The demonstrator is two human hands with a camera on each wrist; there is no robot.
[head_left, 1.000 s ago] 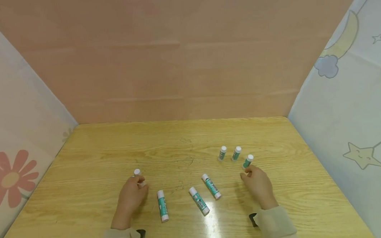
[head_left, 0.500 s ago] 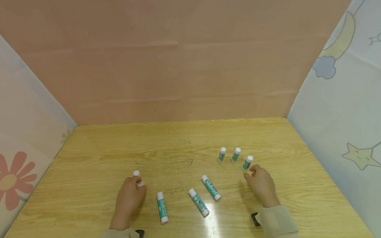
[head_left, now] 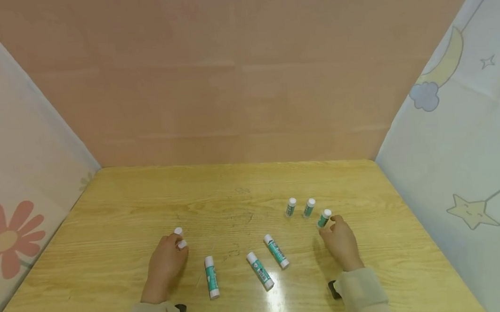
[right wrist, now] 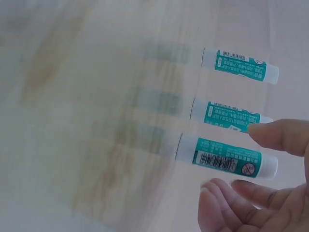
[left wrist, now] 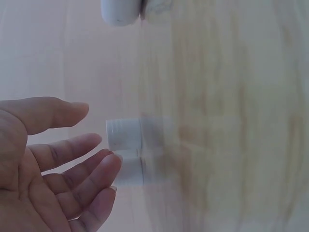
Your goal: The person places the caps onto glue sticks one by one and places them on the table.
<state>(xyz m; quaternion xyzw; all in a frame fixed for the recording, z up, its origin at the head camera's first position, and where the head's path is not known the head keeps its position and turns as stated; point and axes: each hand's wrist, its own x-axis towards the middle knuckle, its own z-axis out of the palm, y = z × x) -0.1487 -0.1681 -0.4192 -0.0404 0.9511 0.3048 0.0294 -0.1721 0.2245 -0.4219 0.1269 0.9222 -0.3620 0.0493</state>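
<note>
Two small white caps stand on the table beside my left hand (head_left: 167, 260): the farther cap (head_left: 178, 231) and the nearer cap (head_left: 182, 244). In the left wrist view, the left thumb and loosely bent fingers (left wrist: 79, 191) are apart, with nothing held; the caps (left wrist: 124, 134) are just past the fingertips. At right, three green-and-white glue sticks stand upright: the left one (head_left: 291, 207), the middle one (head_left: 309, 208) and the right one (head_left: 324, 218). My right hand (head_left: 342, 243) is around that right stick (right wrist: 227, 157), thumb and fingers on either side with gaps showing.
Three more glue sticks lie between the hands: a left one (head_left: 211, 277), a middle one (head_left: 260, 271) and a right one (head_left: 276, 251). Fabric walls enclose the wooden table (head_left: 150, 194) at the back and both sides.
My left hand has eased slightly back and left, so the nearer cap shows more. My right hand has shifted a little around the right upright stick. The whole head view has dropped slightly.
</note>
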